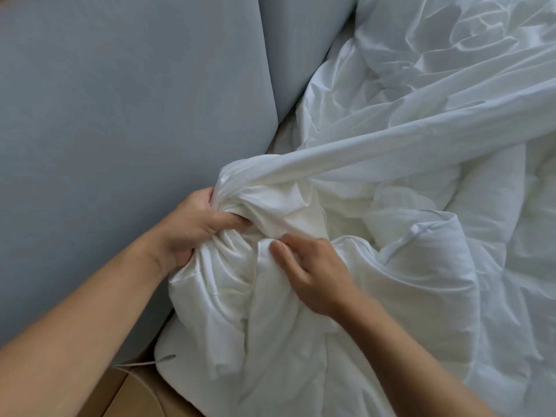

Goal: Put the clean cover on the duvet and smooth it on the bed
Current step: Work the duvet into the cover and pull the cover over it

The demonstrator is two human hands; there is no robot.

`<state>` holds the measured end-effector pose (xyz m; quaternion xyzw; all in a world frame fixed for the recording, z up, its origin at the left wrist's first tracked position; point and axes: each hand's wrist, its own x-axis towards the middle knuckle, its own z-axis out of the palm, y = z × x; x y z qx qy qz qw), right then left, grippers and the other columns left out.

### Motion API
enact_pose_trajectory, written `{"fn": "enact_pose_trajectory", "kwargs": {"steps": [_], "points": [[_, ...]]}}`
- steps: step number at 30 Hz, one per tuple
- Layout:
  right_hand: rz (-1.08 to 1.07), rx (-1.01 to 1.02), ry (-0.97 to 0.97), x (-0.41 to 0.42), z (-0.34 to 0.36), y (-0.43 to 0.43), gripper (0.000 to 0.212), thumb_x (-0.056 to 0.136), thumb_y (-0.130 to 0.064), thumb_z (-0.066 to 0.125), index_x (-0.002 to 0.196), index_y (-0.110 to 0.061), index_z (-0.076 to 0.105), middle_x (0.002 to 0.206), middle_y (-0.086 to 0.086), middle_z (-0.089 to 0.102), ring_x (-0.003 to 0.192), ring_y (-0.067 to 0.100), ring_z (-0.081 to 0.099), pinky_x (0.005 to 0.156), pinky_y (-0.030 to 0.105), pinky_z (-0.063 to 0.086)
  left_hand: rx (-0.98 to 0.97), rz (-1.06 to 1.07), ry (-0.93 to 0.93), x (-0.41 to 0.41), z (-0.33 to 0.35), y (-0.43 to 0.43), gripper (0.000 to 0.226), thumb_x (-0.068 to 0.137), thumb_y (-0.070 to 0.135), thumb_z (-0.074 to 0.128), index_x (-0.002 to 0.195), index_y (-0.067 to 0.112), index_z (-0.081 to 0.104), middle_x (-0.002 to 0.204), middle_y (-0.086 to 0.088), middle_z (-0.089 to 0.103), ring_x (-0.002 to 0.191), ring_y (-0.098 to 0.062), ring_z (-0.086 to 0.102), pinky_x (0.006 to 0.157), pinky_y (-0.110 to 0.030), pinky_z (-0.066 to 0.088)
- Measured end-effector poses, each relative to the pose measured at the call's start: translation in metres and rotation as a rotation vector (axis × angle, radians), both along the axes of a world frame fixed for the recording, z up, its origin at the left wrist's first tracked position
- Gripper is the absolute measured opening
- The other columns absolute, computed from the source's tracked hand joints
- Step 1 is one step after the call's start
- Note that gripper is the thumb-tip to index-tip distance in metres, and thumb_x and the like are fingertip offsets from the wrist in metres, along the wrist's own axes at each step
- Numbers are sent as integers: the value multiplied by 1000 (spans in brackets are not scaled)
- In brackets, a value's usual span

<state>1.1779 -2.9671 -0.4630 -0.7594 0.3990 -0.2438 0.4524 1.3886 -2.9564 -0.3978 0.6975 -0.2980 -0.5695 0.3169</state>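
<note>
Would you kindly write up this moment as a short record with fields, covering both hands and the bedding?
left hand: grips a bunched part of the cover
right hand: pinches a white fold beside the left hand; whether the fold is cover or duvet is unclear
cover: white and creased, with one band pulled taut toward the upper right
duvet: puffy, heaped right of the hands
headboard: grey-blue padded panels on the left
progress: bedding crumpled, not yet smoothed

left: grey headboard [120, 130] blocks | right: heaped duvet [421, 281] | open: tan surface [135, 395] lower-left
</note>
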Motion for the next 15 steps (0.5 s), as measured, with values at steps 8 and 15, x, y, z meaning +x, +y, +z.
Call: {"fn": "enact_pose_trajectory", "kwargs": {"steps": [8, 15], "points": [[120, 269, -94, 8, 16, -23, 35, 98, -34, 62, 70, -14, 67, 60, -6, 55, 58, 1, 46, 56, 29, 39, -53, -4, -39, -11, -2, 8, 57, 70, 14, 87, 121, 15, 63, 108, -4, 77, 99, -23, 74, 86, -43, 58], [73, 286, -56, 14, 10, -26, 15, 91, -39, 69, 97, -33, 80, 95, -21, 75, 98, -1, 67, 92, 37, 54, -107, 30, 37, -17, -10, 15, 47, 82, 19, 80, 125, 15, 61, 111, -3, 76, 103, -22, 73, 83, -36, 60]]}}
